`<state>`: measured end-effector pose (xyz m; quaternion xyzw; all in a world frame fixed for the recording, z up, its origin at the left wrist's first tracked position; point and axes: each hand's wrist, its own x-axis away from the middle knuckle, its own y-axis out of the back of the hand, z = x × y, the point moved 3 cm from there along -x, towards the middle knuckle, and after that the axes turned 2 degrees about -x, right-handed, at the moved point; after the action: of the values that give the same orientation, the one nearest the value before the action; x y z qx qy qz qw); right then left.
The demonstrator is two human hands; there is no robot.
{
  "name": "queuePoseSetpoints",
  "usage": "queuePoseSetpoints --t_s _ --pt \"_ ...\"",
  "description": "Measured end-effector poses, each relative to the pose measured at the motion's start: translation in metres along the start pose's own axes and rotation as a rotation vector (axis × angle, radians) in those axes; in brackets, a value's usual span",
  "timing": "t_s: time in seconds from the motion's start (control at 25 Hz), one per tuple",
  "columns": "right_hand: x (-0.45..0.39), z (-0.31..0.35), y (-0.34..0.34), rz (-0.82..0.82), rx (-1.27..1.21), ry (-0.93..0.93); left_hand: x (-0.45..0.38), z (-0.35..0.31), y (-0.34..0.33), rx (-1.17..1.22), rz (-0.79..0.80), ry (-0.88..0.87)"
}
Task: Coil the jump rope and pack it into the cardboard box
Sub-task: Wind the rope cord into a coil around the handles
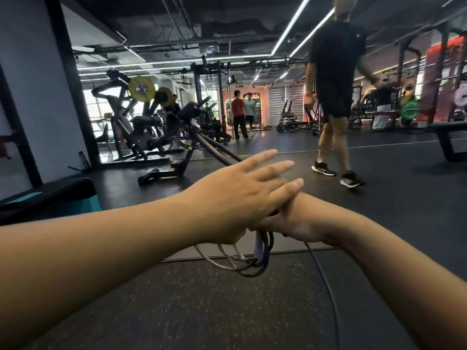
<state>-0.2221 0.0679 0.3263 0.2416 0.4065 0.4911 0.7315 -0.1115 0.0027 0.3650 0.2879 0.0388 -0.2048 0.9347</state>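
Up front, two bare forearms cross at the middle, and both hands meet over one jump rope [249, 258]. The left hand [235, 195] lies on top with its four fingers straight and spread, pointing away, its palm pressed over the bundle. The right hand [298, 218] sits beneath and just right of it, mostly hidden; its fingers appear folded round the rope, though the covering hand keeps that from being sure. Below the grip hang several thin loops, about four or five: some pale and glossy like coated cable, others dark and matte, all curved in slack ovals. One white strip, flat and short, dangles among them directly under the hands. A single dark strand runs down and to the right from the grip toward the lower edge. Underneath lies speckled rubber floor [177, 311], grainy and dark. Beyond the hands, one person in black shorts [333, 97] walks past, and two more people [242, 109] stand farther back.
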Motion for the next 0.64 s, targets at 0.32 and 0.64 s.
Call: queuePoseSetpoints --t_s 0.32,0.64 --pt "-0.004 0.006 -0.006 0.062 0.22 -0.045 0.0 0.016 -0.031 0.344 0.364 0.278" --pt "0.002 -0.014 0.03 -0.065 0.11 -0.034 0.028 0.033 -0.044 0.581 0.473 0.32"
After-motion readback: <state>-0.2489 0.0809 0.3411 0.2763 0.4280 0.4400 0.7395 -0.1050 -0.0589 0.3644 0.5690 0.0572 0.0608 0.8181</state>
